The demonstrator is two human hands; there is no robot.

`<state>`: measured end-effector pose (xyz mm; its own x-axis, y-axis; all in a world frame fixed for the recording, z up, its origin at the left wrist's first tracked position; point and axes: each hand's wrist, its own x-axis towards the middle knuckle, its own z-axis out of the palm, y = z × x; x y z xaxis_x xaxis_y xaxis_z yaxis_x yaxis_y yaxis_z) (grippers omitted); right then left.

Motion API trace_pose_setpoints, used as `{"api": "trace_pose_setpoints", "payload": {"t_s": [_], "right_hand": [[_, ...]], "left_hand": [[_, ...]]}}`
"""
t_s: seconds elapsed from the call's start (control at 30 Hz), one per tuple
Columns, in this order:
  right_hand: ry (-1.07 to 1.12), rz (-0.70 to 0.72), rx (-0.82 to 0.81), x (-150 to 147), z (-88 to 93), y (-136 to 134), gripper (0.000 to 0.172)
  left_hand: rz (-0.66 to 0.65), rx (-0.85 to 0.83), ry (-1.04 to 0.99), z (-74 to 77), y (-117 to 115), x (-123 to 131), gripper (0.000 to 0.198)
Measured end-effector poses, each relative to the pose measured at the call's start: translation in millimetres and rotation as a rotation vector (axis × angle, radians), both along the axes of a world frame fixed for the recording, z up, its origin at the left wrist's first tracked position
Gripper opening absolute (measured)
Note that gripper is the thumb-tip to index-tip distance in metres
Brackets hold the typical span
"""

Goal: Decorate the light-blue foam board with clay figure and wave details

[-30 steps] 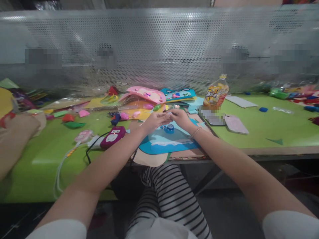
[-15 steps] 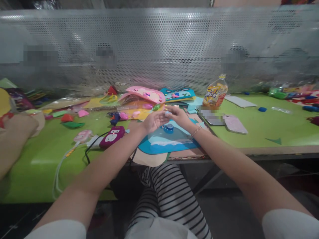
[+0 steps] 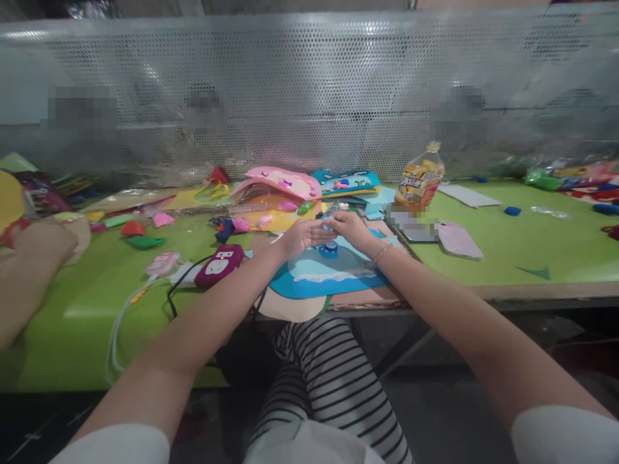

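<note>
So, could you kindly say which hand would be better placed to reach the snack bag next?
Probably the right hand: the snack bag stands on that side, farther from the left hand. Both hands, though, meet at a small blue piece.

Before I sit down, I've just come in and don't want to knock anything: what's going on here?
A person's right hand pinches a small pale-blue piece, apparently against the outstretched fingers of the left hand. Both hands are over a blue sheet, where a darker blue shape lies just below them. A purple box lies to the left and a pink phone-like slab to the right. Another person's hand is at the far left.
</note>
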<state>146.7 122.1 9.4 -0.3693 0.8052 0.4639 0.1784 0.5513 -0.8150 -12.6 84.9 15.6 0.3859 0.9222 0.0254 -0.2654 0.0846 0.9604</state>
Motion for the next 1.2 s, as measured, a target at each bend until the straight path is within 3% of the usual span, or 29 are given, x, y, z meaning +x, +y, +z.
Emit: {"api": "trace_pose_setpoints", "payload": {"t_s": [0.2,0.3,0.5,0.63,0.77,0.97,1.1,1.2], "right_hand": [[0.310,0.049,-0.222,-3,-2.6,3,0.048],[0.273,0.091,-0.113,0,-0.6,3,0.045],[-0.150,0.023,0.201,2,-1.3,2,0.023],[-0.168,-0.002,0.246,3,-1.6,1,0.019],[-0.180,-0.006,0.273,1,0.2,-2,0.021],[-0.283,-0.046,0.325,-3,-1.2,-3,0.020],[-0.136,-0.031,0.252,0,-6.0,4,0.019],[0.018,-0.043,0.155,5,-7.7,11,0.021]], "left_hand": [[0.085,-0.021,0.011,3.3,-2,3,0.020],[0.107,-0.014,-0.054,4.9,-4,4,0.020],[0.107,0.015,-0.080,2.3,-5,5,0.017],[0.093,0.170,0.060,2.4,-9,7,0.022],[0.187,0.357,0.242,2.7,-10,5,0.029],[0.231,0.201,0.102,-6.1,1,2,0.028],[0.211,0.119,0.091,-6.2,2,2,0.022],[0.306,0.085,0.056,-1.2,-1,1,0.017]]}}
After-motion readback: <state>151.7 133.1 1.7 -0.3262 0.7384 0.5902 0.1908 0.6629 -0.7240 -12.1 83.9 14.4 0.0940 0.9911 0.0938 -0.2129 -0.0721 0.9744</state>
